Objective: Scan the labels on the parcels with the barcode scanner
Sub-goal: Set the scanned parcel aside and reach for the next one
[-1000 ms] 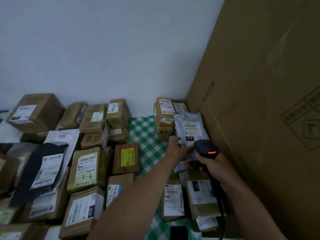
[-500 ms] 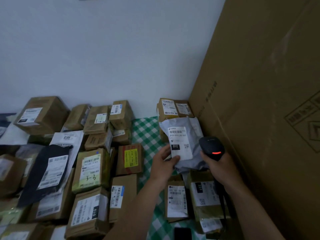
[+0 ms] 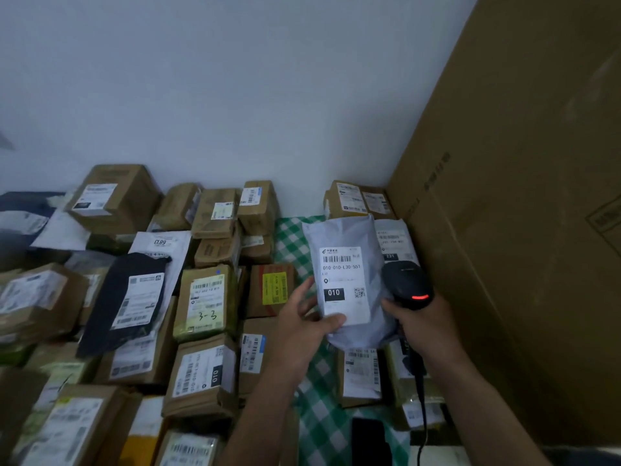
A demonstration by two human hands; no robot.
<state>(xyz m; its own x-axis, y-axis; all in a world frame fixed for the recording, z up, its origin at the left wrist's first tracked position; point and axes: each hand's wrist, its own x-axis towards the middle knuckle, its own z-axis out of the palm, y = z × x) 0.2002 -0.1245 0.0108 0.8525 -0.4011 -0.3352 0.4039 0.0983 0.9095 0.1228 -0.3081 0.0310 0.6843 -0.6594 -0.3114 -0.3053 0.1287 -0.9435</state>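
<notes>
My left hand (image 3: 304,322) holds up a grey plastic mailer (image 3: 349,237), thumb pressed on the lower edge of its white label (image 3: 344,284), which reads "010". My right hand (image 3: 425,326) grips the handle of a black barcode scanner (image 3: 405,280) whose red light glows. The scanner's head sits just right of the mailer, close to the label. Another grey mailer (image 3: 395,238) marked "231" lies behind the scanner. Several brown cardboard parcels (image 3: 206,302) with labels cover the left side.
A green checked cloth (image 3: 292,237) shows between the parcel groups. A huge cardboard box (image 3: 524,230) walls off the right. A white wall (image 3: 235,95) stands behind. A black bag (image 3: 117,297) lies left. Labelled parcels (image 3: 361,375) sit under my hands, and a dark phone (image 3: 369,435) near the bottom.
My left hand lifted the grey mailer off the pile and drew it nearer, turning its label upright toward me. The scanner stayed beside it, light still red.
</notes>
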